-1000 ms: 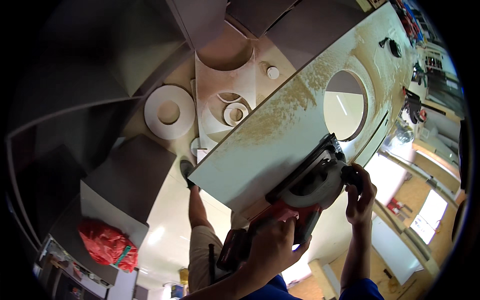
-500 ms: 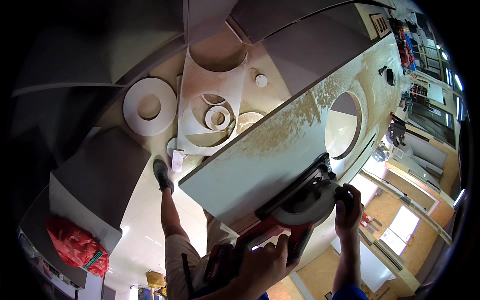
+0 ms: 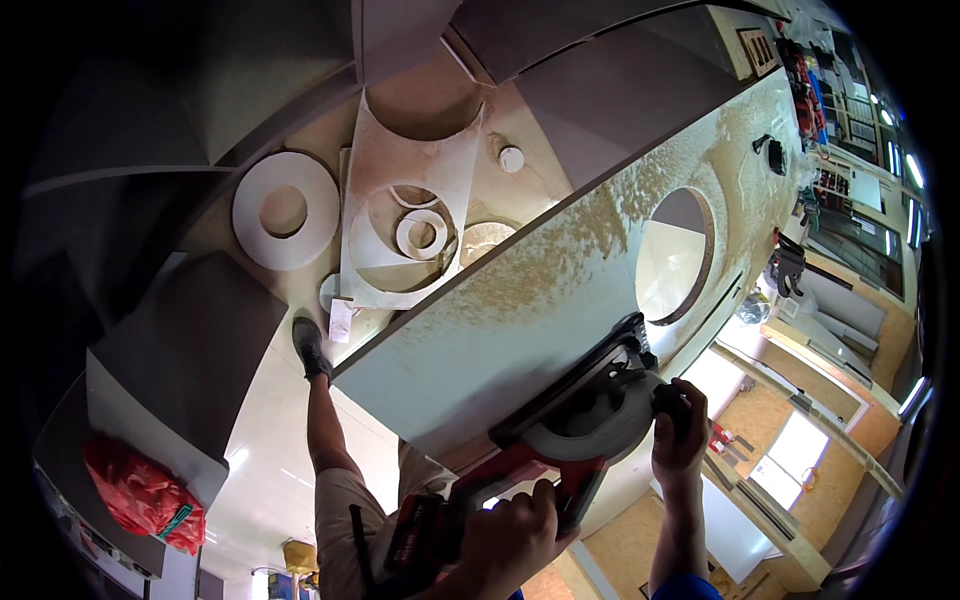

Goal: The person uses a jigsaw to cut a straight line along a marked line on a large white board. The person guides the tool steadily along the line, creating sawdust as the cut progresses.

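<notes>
A cordless circular saw [image 3: 590, 430] with a red and black body lies with its black base plate on a large pale panel [image 3: 420, 380]. My left hand [image 3: 515, 535] is wrapped round its rear handle, close to the battery [image 3: 420, 535]. On the black front knob my right hand [image 3: 683, 430] is closed. The panel has a big round hole [image 3: 672, 258] just beyond the saw's front end, and brown sawdust [image 3: 560, 250] covers much of its face. The blade is hidden.
Below the panel's far edge lie a pale ring [image 3: 250, 215] and a board with round cut-outs [image 3: 360, 250]. My shod foot [image 3: 310, 345] stands beside them. A red plastic bag [image 3: 145, 495] sits at lower left. Black clamps [image 3: 787, 265] are at the right.
The scene has shifted slightly left and down in the picture. Both hands keep their hold on the saw, and its place on the panel looks about the same.
</notes>
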Motion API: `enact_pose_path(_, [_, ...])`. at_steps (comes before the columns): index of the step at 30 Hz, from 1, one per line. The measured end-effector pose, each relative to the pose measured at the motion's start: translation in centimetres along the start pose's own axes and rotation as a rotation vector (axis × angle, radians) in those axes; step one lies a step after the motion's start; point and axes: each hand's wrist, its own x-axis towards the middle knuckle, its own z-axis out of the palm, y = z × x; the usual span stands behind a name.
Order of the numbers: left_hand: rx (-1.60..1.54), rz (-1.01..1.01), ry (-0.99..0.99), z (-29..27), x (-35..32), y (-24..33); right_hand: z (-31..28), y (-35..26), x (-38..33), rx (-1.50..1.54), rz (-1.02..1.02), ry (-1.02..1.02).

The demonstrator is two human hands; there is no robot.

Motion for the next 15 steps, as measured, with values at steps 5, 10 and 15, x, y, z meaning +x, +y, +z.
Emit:
enact_pose_path(5, [-0.074,0.092,-0.017,-0.7,0.6,-0.3,0.1,-0.4,0.1,0.004,0.001,-0.003])
enact_pose_path(10, [-0.039,-0.038,-0.102,1.2,-0.7,-0.2,0.3,-0.4,0.3,0.014,-0.012,-0.006])
enact_pose_path(15, [0.002,0.071,0.023,0.7,-0.1,-0.6,0.2,-0.4,0.3,0.006,-0.015,-0.010])
